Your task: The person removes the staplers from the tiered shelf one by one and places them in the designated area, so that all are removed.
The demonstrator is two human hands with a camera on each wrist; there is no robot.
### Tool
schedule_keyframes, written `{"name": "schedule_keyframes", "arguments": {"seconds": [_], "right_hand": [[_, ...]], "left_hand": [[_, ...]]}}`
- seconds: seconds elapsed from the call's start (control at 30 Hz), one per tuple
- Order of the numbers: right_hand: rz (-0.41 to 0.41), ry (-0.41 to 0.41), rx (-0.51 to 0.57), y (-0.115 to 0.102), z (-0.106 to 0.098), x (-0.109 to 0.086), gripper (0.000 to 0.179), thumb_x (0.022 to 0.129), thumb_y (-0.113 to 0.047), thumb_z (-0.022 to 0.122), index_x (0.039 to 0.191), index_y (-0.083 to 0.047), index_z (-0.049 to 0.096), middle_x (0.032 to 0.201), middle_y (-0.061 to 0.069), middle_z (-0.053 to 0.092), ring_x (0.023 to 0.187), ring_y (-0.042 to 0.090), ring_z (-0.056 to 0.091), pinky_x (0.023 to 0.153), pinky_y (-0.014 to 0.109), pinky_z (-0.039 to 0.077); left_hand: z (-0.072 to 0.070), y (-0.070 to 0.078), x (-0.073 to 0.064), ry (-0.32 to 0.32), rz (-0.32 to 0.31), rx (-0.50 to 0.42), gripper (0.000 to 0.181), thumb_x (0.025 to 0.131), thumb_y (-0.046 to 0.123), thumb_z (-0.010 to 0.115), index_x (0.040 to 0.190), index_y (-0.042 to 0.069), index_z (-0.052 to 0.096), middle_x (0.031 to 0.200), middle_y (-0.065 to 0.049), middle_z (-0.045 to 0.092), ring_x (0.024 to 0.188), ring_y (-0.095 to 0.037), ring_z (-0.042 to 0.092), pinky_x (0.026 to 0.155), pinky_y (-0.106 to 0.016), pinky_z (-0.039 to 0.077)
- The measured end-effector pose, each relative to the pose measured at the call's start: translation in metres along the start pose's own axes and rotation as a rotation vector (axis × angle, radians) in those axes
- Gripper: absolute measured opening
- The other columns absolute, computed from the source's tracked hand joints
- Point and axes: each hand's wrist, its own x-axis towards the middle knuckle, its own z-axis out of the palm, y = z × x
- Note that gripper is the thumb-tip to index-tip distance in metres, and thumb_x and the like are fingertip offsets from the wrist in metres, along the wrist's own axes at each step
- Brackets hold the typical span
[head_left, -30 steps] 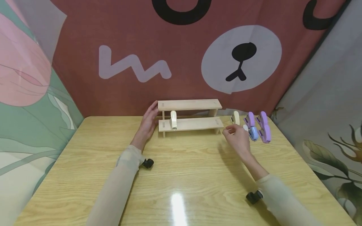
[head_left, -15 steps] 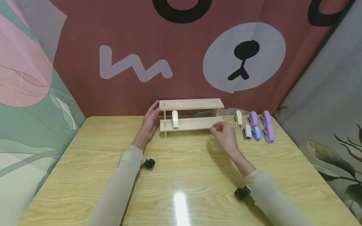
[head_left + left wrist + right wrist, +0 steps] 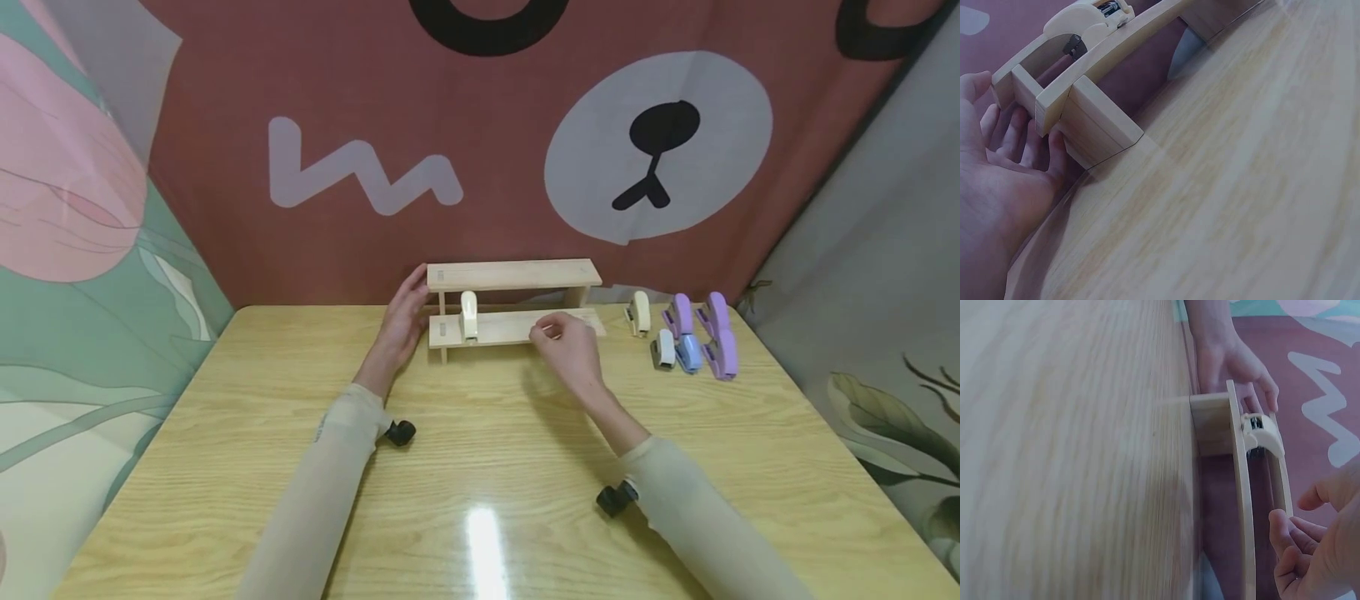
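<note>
A two-tier wooden rack [image 3: 517, 274] stands at the table's back edge. On the left part of its lower shelf [image 3: 502, 331] sits a small cream arched device [image 3: 468, 317] with metal parts at its front, seen closer in the left wrist view. My left hand [image 3: 400, 325] rests at the rack's left end, fingers beside the shelf ends and supports. My right hand [image 3: 573, 354] hovers by the right half of the lower shelf and overlaps it in the head view. In the right wrist view its fingers are loosely bent, thumb apart, with nothing between them.
Right of the rack, similar devices stand in two rows: a cream one [image 3: 638, 314], a white and grey one [image 3: 663, 350], a blue one [image 3: 688, 353] and several purple ones [image 3: 722, 354]. A printed curtain [image 3: 360, 250] hangs right behind the table [image 3: 420, 500].
My right hand has moved left from beside the white and grey device to the lower shelf's right half. My left hand stays at the rack, and the view has shifted slightly.
</note>
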Motion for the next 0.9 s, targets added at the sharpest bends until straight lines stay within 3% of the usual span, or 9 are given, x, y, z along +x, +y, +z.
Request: {"name": "schedule_keyframes", "arguments": {"seconds": [0.23, 0.4, 0.9], "right_hand": [[-0.008, -0.027, 0.024, -0.011, 0.015, 0.001, 0.018, 0.088, -0.020, 0.066, 0.099, -0.008, 0.075, 0.086, 0.007, 0.071, 0.069, 0.021, 0.065, 0.057, 0.035, 0.049], [-0.020, -0.058, 0.044, -0.020, 0.027, 0.000, 0.020, 0.090, -0.023, 0.068, 0.100, -0.008, 0.074, 0.087, 0.006, 0.071, 0.072, 0.021, 0.066, 0.057, 0.036, 0.052], [-0.022, -0.153, 0.039, -0.044, 0.058, 0.001, 0.047, 0.088, -0.037, 0.081, 0.115, 0.000, 0.068, 0.090, 0.007, 0.069, 0.071, 0.020, 0.066, 0.060, 0.035, 0.053]], "left_hand": [[0.002, 0.000, 0.001, 0.003, 0.006, 0.001, 0.054, 0.106, 0.023, 0.056, 0.157, 0.024, 0.041, 0.156, 0.000, 0.043, 0.137, -0.035, 0.037, 0.110, -0.057, 0.031], [0.001, 0.000, 0.000, 0.010, 0.006, 0.004, 0.054, 0.106, 0.022, 0.056, 0.158, 0.023, 0.040, 0.156, -0.001, 0.042, 0.137, -0.035, 0.038, 0.107, -0.054, 0.035], [0.001, 0.001, -0.001, 0.018, -0.009, 0.010, 0.054, 0.104, 0.024, 0.060, 0.156, 0.027, 0.044, 0.153, -0.001, 0.047, 0.136, -0.036, 0.038, 0.109, -0.056, 0.033]]}}
